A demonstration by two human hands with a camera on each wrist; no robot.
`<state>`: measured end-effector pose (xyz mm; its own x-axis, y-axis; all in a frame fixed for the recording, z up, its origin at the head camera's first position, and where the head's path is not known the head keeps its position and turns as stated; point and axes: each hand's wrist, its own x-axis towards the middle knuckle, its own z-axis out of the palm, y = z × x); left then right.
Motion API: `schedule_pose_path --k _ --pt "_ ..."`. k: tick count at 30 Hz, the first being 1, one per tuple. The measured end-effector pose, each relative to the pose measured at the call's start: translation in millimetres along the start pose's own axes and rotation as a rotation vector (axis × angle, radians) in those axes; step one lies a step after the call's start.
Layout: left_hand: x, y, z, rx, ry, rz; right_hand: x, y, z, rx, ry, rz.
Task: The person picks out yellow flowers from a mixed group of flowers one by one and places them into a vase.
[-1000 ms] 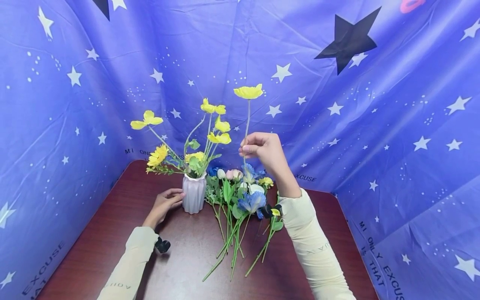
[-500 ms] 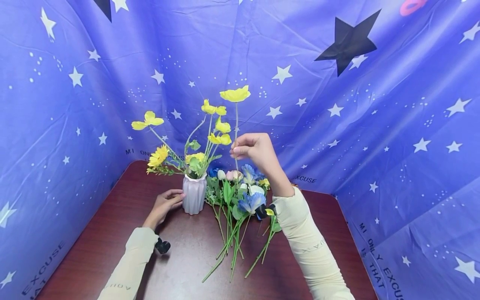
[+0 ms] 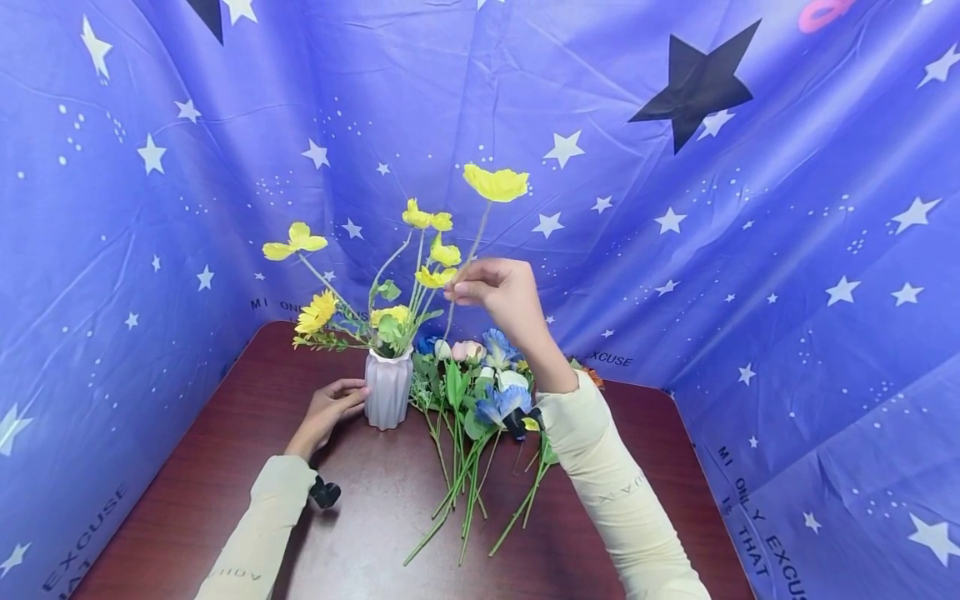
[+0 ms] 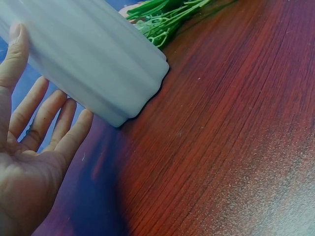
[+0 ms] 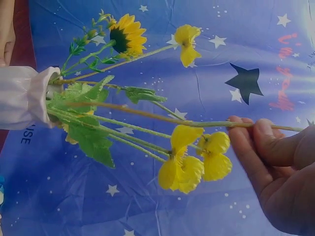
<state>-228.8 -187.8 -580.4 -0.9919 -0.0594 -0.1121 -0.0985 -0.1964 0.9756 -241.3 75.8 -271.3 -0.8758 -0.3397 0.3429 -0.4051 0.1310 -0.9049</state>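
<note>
In the head view my right hand (image 3: 504, 302) pinches the thin stem of a yellow artificial flower (image 3: 495, 182), its bloom up and its stem leaning down-left. The right wrist view shows the stem (image 5: 197, 124) between thumb and fingertips, its lower part overlapping the opening of a pale, ridged vase (image 5: 37, 96). That vase (image 3: 388, 390) stands upright on the table, holding several yellow flowers (image 3: 431, 218) and a sunflower (image 3: 317, 312). My left hand (image 3: 330, 413) touches the vase's left side; in the left wrist view its fingers (image 4: 74, 135) are extended, tips at the wall.
Right of the vase lies a pile of artificial flowers (image 3: 504, 403), blue, white and pink, with green stems (image 3: 468, 500) pointing toward me. An orange bloom (image 3: 592, 375) shows behind my right sleeve. A blue star-print cloth (image 3: 600, 275) surrounds the brown table (image 3: 360, 533).
My right hand has moved left toward the vase with the yellow flower, whose stem has gone from nearly upright to tilted, bloom to the right. My left hand stays at the vase.
</note>
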Motion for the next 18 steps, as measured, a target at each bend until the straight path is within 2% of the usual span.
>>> schedule_pose_path --k 6,18 --pt "-0.1 0.0 -0.2 -0.004 -0.003 -0.003 0.4 6.0 9.9 0.051 0.004 -0.081" --pt "-0.4 -0.8 -0.7 -0.002 -0.005 -0.002 0.1 27.2 30.4 -0.075 -0.001 -0.171"
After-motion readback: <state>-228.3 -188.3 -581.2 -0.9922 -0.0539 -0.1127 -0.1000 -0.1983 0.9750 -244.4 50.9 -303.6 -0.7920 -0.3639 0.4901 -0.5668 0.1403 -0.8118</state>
